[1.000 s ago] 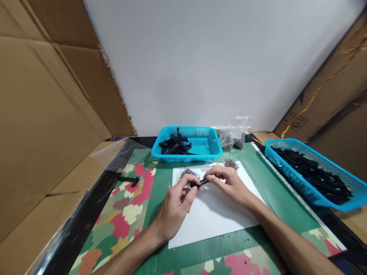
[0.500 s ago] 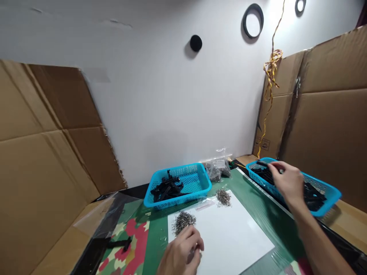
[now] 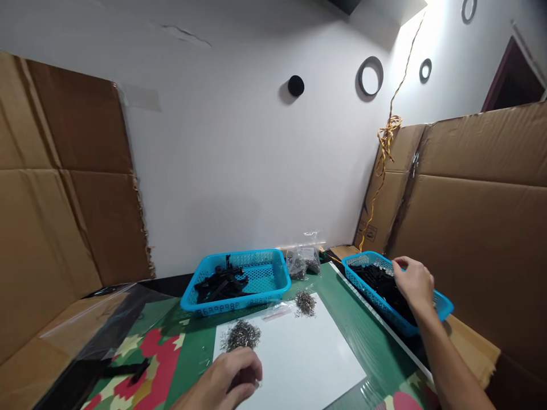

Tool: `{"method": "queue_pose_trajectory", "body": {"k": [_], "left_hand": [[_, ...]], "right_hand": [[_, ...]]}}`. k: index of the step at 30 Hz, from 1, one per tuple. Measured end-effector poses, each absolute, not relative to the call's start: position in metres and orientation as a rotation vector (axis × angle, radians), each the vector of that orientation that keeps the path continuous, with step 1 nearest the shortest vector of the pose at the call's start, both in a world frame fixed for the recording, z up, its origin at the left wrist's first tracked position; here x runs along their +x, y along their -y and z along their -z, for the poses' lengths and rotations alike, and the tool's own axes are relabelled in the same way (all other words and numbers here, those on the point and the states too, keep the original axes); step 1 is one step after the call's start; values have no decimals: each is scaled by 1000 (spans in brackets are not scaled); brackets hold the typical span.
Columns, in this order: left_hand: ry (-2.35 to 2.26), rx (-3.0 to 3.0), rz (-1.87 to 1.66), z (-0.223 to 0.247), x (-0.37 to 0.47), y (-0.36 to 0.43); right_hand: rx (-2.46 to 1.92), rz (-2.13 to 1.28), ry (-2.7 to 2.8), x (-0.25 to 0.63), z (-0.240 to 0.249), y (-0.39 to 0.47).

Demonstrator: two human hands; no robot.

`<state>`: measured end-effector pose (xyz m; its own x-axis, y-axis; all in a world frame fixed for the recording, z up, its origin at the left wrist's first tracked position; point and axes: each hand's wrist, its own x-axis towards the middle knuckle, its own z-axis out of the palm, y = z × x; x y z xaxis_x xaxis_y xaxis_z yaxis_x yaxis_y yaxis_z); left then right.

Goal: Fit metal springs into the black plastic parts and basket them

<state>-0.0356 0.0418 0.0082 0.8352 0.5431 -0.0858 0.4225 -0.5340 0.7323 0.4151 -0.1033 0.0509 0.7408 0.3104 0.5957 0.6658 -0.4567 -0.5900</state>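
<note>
Head view shows the right hand (image 3: 413, 280) above black plastic parts (image 3: 378, 280) in the right blue basket (image 3: 445, 307) and the left hand (image 3: 234, 370) just beside the pile of small metal pieces (image 3: 243, 335), both with fingers curled, whether gripping I cannot tell, so careless left-hand sweeping may scatter that pile.

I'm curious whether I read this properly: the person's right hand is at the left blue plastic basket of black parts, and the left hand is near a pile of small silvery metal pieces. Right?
Not quite: the head view shows the right hand at the right blue plastic basket. The left hand is indeed near a pile of small silvery metal pieces.
</note>
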Motion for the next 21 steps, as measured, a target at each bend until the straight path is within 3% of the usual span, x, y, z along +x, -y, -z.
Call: {"method": "queue_pose_trajectory", "body": {"k": [11,15,21], "left_hand": [[-636,2147,-427,-3,3,-27],[-792,1979,-633,-26,-21,-32],[-1150,2304,-764,-55,-41,-72]], "right_hand": [[-1430,-261,1812,216,-20,1],[-1389,-517,1963,206,-7,14],[-1397,-1033,2083,226,4,30]]}}
